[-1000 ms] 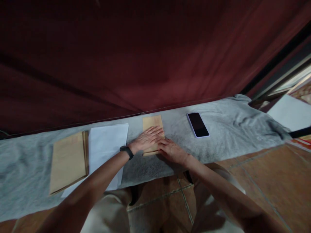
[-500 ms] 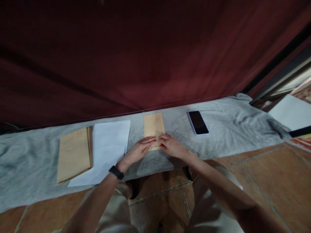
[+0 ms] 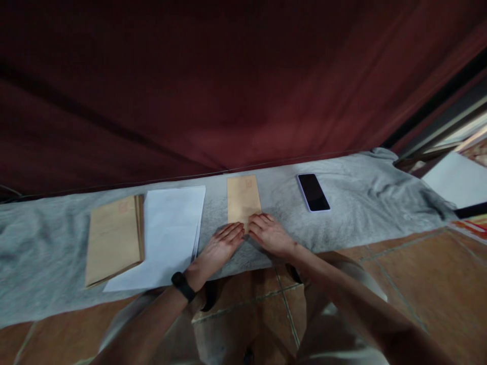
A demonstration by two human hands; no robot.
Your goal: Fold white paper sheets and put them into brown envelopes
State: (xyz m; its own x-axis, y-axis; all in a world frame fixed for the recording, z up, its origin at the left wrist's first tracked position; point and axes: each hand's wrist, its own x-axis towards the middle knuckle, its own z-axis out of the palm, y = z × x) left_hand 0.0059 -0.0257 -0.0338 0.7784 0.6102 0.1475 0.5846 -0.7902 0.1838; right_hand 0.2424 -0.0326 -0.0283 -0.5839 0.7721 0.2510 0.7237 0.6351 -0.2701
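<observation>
Touching envelope [image 3: 242, 198] at near end: left fingers [image 3: 233, 230], right fingers [image 3: 259, 221], grip unclear; inside hidden.

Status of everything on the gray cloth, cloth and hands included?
Single tan rectangular paper envelope: flat, near end partly covered
Left hand: fingers at envelope's near end
Right hand: likewise
White rectangular paper sheets: stacked flat, edges uneven
Stacked tan paper envelopes: lying flat, overlapping white sheets
Lilac-edged rectangular phone: face up, screen dark
Gray fabric cloth: spread out, wrinkled in places
</observation>
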